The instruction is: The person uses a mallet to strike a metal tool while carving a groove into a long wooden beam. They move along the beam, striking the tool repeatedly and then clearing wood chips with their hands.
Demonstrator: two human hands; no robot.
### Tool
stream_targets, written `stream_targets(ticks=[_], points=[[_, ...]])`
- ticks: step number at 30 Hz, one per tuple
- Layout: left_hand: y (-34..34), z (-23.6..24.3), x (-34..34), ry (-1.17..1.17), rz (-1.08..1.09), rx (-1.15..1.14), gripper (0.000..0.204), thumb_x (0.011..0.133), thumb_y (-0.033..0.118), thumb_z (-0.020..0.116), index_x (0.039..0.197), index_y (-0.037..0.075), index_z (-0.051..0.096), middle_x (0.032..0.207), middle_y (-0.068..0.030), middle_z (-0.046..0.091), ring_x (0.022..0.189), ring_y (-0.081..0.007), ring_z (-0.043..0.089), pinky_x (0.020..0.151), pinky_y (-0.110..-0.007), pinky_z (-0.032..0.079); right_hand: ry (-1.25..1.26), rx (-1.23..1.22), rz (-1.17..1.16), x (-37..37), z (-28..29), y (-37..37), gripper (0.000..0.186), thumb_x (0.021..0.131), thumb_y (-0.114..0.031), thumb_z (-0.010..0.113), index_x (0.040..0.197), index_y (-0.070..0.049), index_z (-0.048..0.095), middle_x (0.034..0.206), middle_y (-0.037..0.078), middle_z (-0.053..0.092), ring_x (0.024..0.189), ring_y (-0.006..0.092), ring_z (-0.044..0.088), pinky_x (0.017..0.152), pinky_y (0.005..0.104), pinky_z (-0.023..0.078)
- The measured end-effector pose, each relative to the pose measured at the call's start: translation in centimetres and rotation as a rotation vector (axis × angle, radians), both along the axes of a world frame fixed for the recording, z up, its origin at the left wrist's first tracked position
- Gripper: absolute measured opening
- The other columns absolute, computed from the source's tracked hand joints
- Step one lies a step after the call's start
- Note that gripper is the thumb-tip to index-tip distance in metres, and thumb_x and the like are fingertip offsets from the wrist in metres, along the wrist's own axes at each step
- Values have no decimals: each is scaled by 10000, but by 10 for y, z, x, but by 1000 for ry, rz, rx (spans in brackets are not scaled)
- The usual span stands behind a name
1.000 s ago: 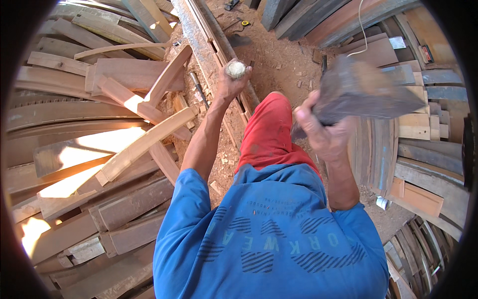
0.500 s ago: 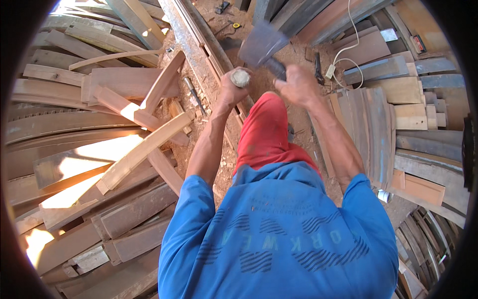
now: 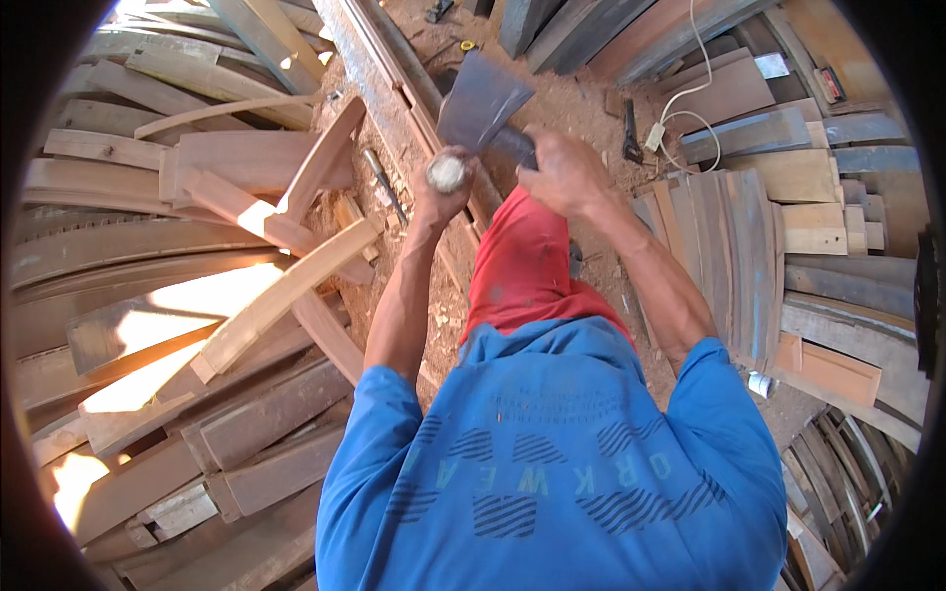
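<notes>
Fingers of my left hand (image 3: 442, 200) wrap an upright tool handle with a pale, round, battered top (image 3: 448, 171); whatever is below it is hidden. My right hand (image 3: 564, 177) grips a broad, dark flat-bladed tool (image 3: 483, 94) by its short handle, its blade just above and beside the pale top; whether they touch I cannot tell. Both hands are over a long wooden beam (image 3: 392, 69), beyond my red-trousered leg (image 3: 517, 266). A chisel-like tool (image 3: 384, 185) lies left of my left hand.
Stacked boards (image 3: 148, 236) fill the left side, with loose offcuts (image 3: 271, 295) on top. More planks (image 3: 749, 266) stand and lie at the right, near a white cable with a socket (image 3: 656, 136) and a dark tool (image 3: 631, 133). A yellow tape measure (image 3: 467, 46) lies at the back among shavings.
My right hand has swung the flat-bladed tool from the right side inward and forward to beside the pale handle top. My left hand has shifted slightly left and down, still gripping.
</notes>
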State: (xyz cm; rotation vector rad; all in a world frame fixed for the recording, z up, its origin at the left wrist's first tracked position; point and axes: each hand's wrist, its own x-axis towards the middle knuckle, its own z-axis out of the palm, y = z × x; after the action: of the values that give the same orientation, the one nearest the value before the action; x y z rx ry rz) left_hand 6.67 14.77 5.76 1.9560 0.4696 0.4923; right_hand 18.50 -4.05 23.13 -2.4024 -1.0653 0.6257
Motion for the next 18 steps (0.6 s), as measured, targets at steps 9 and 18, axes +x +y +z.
stream_targets(ticks=[9,18], points=[[5,33,-3,24,-13,-296,178,863,38,694,1027,61,756,987,-59,761,899,-125,700,805,-263,572,-201,957,-132,-4,109,22,301,876,-293,766,1041,-58,676,764,72,667,684,224,644,681,346,521],[-2,19,-11,6,-14,-92,366,826,149,768,1158,58,644,1006,-47,716,895,-170,683,771,-317,556,-110,-27,155,-5,0,11,362,807,-155,710,1136,-10,665,858,243,700,817,425,693,720,488,546]])
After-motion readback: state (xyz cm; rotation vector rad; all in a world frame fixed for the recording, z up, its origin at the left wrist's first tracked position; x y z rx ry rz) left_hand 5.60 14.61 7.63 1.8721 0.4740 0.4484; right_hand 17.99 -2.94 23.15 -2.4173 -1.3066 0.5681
